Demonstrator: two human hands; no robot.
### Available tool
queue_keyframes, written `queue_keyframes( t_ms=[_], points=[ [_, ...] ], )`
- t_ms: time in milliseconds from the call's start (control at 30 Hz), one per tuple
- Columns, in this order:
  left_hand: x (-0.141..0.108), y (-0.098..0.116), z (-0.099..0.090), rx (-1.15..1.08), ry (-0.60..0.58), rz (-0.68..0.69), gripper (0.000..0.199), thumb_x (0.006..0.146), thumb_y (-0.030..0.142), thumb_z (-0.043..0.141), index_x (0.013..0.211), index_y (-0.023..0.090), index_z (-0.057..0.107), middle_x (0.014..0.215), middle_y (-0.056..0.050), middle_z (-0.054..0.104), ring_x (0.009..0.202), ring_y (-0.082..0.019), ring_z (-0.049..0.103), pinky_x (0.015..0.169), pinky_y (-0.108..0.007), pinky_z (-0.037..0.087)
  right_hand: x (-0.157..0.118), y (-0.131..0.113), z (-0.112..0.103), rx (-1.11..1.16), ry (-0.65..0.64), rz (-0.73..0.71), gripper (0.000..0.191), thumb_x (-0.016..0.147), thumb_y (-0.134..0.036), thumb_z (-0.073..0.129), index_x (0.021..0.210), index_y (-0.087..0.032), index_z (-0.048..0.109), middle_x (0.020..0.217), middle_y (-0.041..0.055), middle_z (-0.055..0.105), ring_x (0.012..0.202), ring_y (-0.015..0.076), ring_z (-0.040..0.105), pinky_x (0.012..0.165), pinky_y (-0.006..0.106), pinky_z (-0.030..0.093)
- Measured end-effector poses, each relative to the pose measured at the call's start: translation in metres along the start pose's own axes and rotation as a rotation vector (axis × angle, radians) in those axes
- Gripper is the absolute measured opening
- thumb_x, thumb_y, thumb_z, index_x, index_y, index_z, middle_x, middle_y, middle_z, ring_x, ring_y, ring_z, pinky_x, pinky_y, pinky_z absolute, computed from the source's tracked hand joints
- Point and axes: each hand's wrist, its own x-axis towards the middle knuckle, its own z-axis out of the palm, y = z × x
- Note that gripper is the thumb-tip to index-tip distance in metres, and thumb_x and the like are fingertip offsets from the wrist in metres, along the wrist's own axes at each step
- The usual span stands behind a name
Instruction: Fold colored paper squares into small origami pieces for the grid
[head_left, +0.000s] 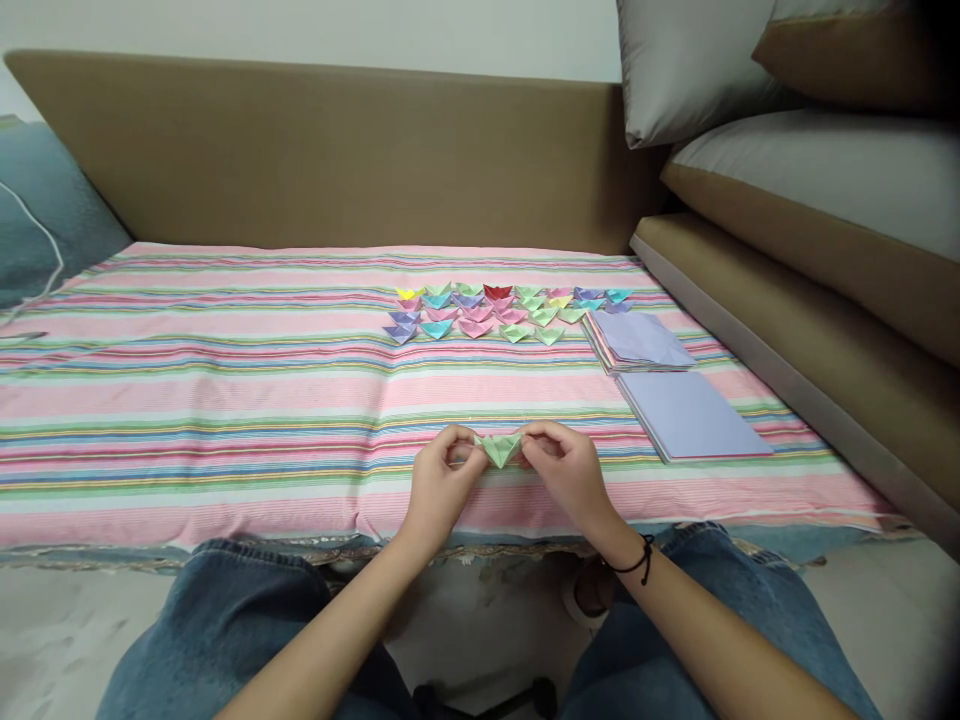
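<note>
The head view shows the left hand [445, 482] and right hand [571, 478] nearly closed, each pinching one end of a green folded paper [500, 450] near the cloth's front edge, probably to keep its creases even. Beyond, small paper boats [476, 327] stand in rows, seemingly for easy counting. Paper stacks [694, 415] sit to the right, beside cushions [817, 190] that limit room there; the striped cloth [285, 395] ripples slightly.

Grey-and-brown cushions [817, 190] lie stacked beside the upright brown backrest [360, 155].
</note>
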Motion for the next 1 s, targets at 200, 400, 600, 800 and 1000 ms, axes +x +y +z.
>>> queue_keyframes(
  t_ms=[200, 400, 600, 800, 1000],
  points=[
    [0.002, 0.005, -0.003, -0.102, -0.066, 0.003, 0.014, 0.07, 0.016, 0.052, 0.083, 0.02, 0.049, 0.07, 0.003, 0.055, 0.061, -0.013, 0.058, 0.062, -0.025, 0.046, 0.002, -0.001, -0.001, 0.072, -0.009, -0.004, 0.009, 0.07, -0.023, 0.057, 0.077, -0.018, 0.06, 0.069, 0.0021, 0.063, 0.064, 0.0175, 0.062, 0.058, 0.027, 0.052],
    [0.001, 0.006, -0.007, 0.074, -0.151, 0.103, 0.02, 0.072, 0.011, 0.043, 0.087, 0.021, 0.052, 0.091, 0.0, 0.054, 0.062, -0.01, 0.053, 0.059, -0.023, 0.043, 0.002, -0.003, -0.005, -0.224, -0.116, -0.286, 0.024, 0.075, -0.011, 0.045, 0.085, -0.02, 0.066, 0.086, 0.0045, 0.065, 0.076, 0.0175, 0.061, 0.061, 0.026, 0.048],
    [0.001, 0.002, -0.009, 0.17, -0.158, 0.13, 0.02, 0.072, 0.009, 0.041, 0.087, 0.02, 0.049, 0.084, 0.001, 0.052, 0.061, -0.01, 0.048, 0.056, -0.022, 0.04, 0.003, -0.001, -0.008, -0.241, -0.163, -0.331, 0.022, 0.079, -0.011, 0.047, 0.083, -0.019, 0.067, 0.089, 0.0062, 0.065, 0.083, 0.0188, 0.061, 0.062, 0.027, 0.05],
    [0.0, 0.001, -0.01, 0.288, -0.123, 0.199, 0.02, 0.073, 0.008, 0.041, 0.086, 0.021, 0.047, 0.083, 0.001, 0.05, 0.067, -0.011, 0.049, 0.057, -0.021, 0.041, 0.002, -0.003, -0.012, -0.149, -0.281, -0.244, 0.019, 0.082, -0.024, 0.057, 0.098, -0.022, 0.066, 0.107, 0.0086, 0.061, 0.084, 0.0183, 0.065, 0.064, 0.027, 0.055],
    [0.001, 0.001, -0.011, 0.258, -0.103, 0.18, 0.01, 0.075, 0.013, 0.046, 0.081, 0.02, 0.045, 0.082, 0.0, 0.049, 0.067, -0.011, 0.051, 0.056, -0.02, 0.041, 0.003, -0.002, -0.013, -0.127, -0.25, -0.239, 0.006, 0.078, -0.023, 0.06, 0.082, -0.019, 0.063, 0.101, 0.0084, 0.063, 0.079, 0.017, 0.065, 0.063, 0.027, 0.055]
  ],
)
